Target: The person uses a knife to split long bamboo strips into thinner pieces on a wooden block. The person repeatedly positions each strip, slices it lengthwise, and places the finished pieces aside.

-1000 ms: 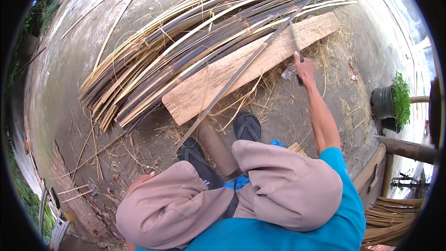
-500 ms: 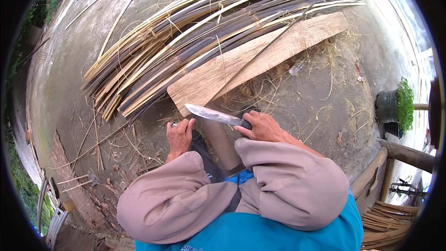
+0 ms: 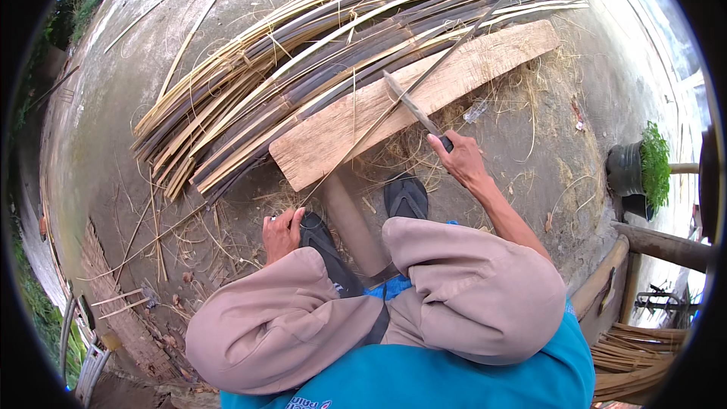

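**Wooden plank [image 3: 322, 144] with one strip [image 3: 441, 60] lying over it, knife [image 3: 409, 101] at the crossing**

Compared with the view half a second ago, the knife has shifted from beside the left grip [image 3: 280, 235] to a position with its blade across the strip, above the plank. Judged from this, work now centres farther along the strip; whether blade and strip touch cannot be told.

The right grip [image 3: 460, 159] is wrapped around the knife's handle. The left grip appears to be pinching the strip's near end, just beside the left sandal [image 3: 319, 238].

Count: one knife; one plank; one strip in hand; two sandals, the right sandal [image 3: 406, 197] included; one brown post [image 3: 352, 221] extending from the plank's near edge; one green plant [image 3: 654, 168]. The large pile of slats [image 3: 303, 95] beyond the plank is too tangled to count.
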`<state>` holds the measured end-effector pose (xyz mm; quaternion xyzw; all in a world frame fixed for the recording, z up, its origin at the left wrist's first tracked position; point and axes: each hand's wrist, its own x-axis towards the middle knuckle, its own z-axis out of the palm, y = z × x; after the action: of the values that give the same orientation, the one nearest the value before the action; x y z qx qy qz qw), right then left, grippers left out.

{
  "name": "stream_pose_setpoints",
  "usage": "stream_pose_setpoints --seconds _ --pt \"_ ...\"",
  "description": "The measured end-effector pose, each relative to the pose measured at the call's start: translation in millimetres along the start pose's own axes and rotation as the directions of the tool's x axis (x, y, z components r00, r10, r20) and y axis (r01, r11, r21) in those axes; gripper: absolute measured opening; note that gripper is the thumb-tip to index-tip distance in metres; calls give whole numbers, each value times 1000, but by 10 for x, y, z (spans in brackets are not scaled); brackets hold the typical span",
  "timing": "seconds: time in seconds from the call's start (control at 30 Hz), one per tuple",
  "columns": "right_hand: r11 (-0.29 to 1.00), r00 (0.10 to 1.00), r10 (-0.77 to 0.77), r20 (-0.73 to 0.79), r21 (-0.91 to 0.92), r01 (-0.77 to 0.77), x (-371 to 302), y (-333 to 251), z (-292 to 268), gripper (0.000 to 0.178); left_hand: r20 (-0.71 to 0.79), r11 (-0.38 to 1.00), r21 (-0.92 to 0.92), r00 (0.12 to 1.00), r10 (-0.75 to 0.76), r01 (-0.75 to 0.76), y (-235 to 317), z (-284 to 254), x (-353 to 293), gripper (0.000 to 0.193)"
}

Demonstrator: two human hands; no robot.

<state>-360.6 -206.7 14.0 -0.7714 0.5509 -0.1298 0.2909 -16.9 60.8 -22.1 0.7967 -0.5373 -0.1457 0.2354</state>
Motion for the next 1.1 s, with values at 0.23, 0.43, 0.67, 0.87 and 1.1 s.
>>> stream_pose_setpoints --seconds 0.23,0.43,0.67,0.87,1.1 --pt "982 992 24 -122 -184 -47 632 664 -462 61 226 981 88 955 -191 175 -740 -543 -626 40" --pt "978 992 61 -108 -193 -81 958 666 -634 67 549 743 -89 655 -519 663 -1007 -912 -983 36" --pt "998 997 45 -68 43 -42 861 441 -140 64 610 888 -219 767 -199 405 -454 -885 25 52" --pt "988 981 -32 189 155 3 -3 -297 205 59 559 869 -266 801 -213 417 117 -9 546 50" --pt "941 937 -331 111 -34 337 -225 -7 284 57 43 989 42 989 -142 140 63 45 -54 46"
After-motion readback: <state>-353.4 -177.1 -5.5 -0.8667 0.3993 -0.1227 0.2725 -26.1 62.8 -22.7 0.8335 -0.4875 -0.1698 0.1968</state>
